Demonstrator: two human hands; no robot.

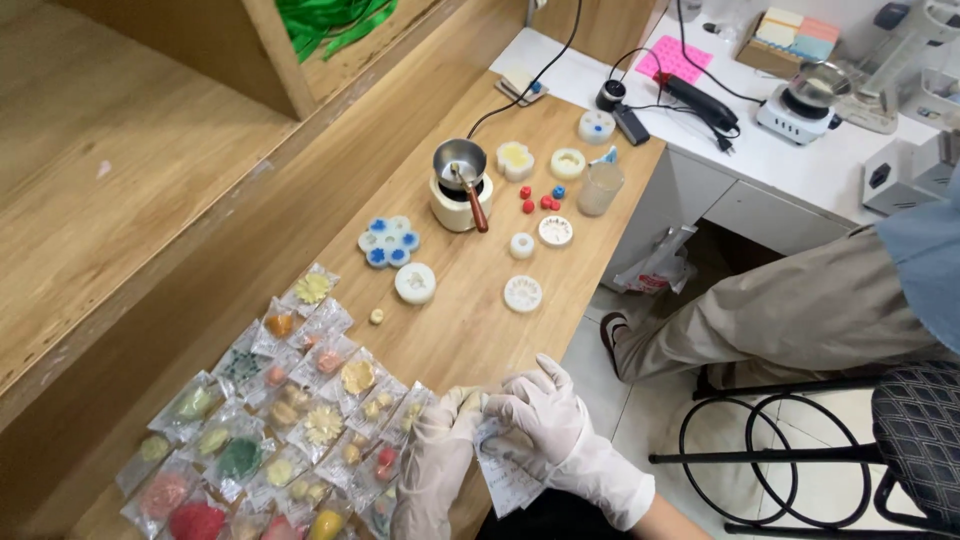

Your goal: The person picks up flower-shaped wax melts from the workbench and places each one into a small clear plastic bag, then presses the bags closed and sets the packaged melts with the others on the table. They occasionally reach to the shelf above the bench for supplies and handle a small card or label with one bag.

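1. Both hands wear thin white disposable gloves and meet at the near edge of the light wooden tabletop [470,330]. The left hand [440,450] and the right hand [545,410] pinch between them a small clear plastic sachet with a white printed paper slip [505,475]; fingers of both are closed on its upper edge.
2. The sachet hangs just past the table edge, below the knuckles, touching both hands.
3. By its look the sachet is very light, limp and crinkly, and slick under gloves. A pinch at a top corner or along the seam seems the safest hold. Whatever small piece sits inside would probably dent under a hard squeeze.
4. Just left of the left hand lies a spread of clear sachets holding small coloured wax shapes [280,420]: flowers, leaves and round blobs in yellow, green, orange and red.
5. Well beyond the hands stand a cream melting pot with a steel cup and wooden-handled spoon [460,185], a white flower mould with blue fillings [388,241], several round white moulds [522,293], and loose red and blue beads [540,198].
6. To the right of the hands, another person's beige trouser legs [800,310] and a black metal stool [800,450] show.
7. Hard to make out: the contents of the held sachet, hidden behind the gloves; the fingertips, overlapping; the forearms, cut off at the lower edge.
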